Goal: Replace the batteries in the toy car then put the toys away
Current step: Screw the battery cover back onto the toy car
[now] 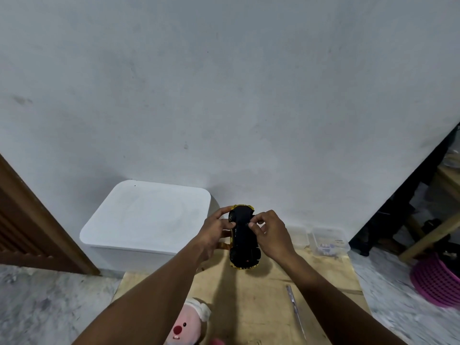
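Observation:
A yellow toy car (pixel 243 241) is held upside down above the wooden table (pixel 263 290), its black underside and wheels facing me. My left hand (pixel 214 232) grips the car's left side, thumb on the underside. My right hand (pixel 270 235) has its fingertips pinched together on the middle of the underside; whatever they pinch is too small to make out. A pink plush toy (pixel 186 324) lies at the table's near edge. A thin screwdriver (pixel 296 312) lies on the table to the right.
A white lidded storage box (pixel 146 220) stands on the floor left of the table against the wall. Two small clear plastic containers (pixel 328 240) sit at the table's far right corner. A pink basket (pixel 435 282) is on the floor at right.

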The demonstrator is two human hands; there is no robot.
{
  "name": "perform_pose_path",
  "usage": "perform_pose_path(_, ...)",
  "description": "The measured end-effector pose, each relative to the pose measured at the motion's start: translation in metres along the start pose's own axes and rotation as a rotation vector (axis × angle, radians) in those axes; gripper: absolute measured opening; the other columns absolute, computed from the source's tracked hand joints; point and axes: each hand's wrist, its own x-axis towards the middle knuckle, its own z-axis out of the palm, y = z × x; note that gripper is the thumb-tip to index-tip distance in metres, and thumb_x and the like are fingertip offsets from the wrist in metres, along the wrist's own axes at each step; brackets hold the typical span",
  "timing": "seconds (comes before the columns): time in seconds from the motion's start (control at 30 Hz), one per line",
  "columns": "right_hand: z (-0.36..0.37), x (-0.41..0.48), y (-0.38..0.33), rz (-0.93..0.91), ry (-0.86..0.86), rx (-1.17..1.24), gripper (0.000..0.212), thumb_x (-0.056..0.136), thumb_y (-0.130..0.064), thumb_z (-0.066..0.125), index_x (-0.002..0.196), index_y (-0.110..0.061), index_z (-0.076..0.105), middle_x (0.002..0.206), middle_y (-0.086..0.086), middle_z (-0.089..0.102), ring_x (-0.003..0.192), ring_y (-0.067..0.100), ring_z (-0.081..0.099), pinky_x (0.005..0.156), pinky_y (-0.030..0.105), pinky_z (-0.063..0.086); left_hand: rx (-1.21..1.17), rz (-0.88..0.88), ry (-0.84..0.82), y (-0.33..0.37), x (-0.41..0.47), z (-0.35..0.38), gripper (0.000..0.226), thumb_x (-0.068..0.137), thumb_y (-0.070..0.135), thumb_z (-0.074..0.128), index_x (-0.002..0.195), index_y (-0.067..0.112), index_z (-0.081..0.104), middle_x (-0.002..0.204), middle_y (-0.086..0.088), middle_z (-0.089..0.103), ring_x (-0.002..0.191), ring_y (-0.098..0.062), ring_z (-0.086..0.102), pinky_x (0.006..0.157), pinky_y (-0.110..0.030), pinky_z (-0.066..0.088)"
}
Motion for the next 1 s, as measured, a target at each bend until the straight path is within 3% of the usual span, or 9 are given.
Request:
perform_pose_path(0.3,0.0,-0.002,0.003,-0.015,-0.055,-0.048,0.01,0.088,-0.037,0.07,0.097,-0.039,0.066,0.098,-0.014,0.049,0.078,-0.001,0.053,0.067,0.024,0.043,-0.012,-0.009,0.01,-0.002,-0.001,-0.004,0.043,0.091,0.004,0.054,0.117,0.036,0.066,0.103,-0.005,0.072,0.091,-0.028,0.067,0.068,-0.039,0.057)
perform_pose_path(0.5,0.003,0.006,-0.001,0.07,-0.044,0.178,0.02,0.085,-0.018,0.074,0.088,-0.037,0.066,0.109,-0.003,0.057,0.08,0.019,0.069,0.074,0.036,0.059,-0.028,-0.008,-0.004,0.0,0.0,0.0,0.043,0.092,0.006,0.054,0.12,0.036,0.065,0.105,-0.006,0.071,0.089,-0.026,0.068,0.066,-0.036,0.057)
perform_pose_path(0.57,0.003,0.007,-0.002,0.073,-0.046,0.191,0.022,0.085,-0.013,0.073,0.087,-0.034,0.067,0.111,-0.001,0.061,0.078,0.022,0.07,0.069,0.034,0.059,-0.022,-0.008,-0.012,0.0,0.0,0.001,0.042,0.093,0.005,0.054,0.122,0.035,0.064,0.105,-0.006,0.071,0.088,-0.026,0.068,0.066,-0.035,0.056)
perform_pose_path(0.7,0.003,0.008,0.001,0.108,-0.052,0.265,0.016,0.083,-0.014,0.076,0.085,-0.029,0.071,0.107,-0.003,0.06,0.082,0.027,0.07,0.049,0.043,0.06,0.003,0.008,-0.027,-0.003,-0.001,0.001,0.045,0.089,0.005,0.063,0.122,0.035,0.061,0.106,-0.005,0.072,0.089,-0.024,0.07,0.064,-0.034,0.056)
perform_pose_path(0.8,0.004,0.009,0.003,0.117,-0.068,0.281,0.013,0.083,-0.016,0.076,0.087,-0.028,0.072,0.11,-0.002,0.059,0.089,0.029,0.069,0.049,0.043,0.06,0.041,0.03,-0.026,-0.005,0.001,0.002,0.053,0.086,0.0,0.066,0.123,0.037,0.06,0.098,-0.001,0.075,0.088,-0.019,0.071,0.064,-0.033,0.056)
perform_pose_path(1.0,-0.003,0.009,0.002,0.103,-0.048,0.306,0.006,0.087,-0.017,0.073,0.087,-0.022,0.071,0.107,-0.001,0.064,0.082,0.029,0.07,0.044,0.044,0.059,0.042,0.032,-0.026,-0.005,0.005,0.004,0.054,0.085,0.002,0.069,0.125,0.036,0.059,0.1,-0.002,0.075,0.09,-0.019,0.072,0.06,-0.032,0.057)
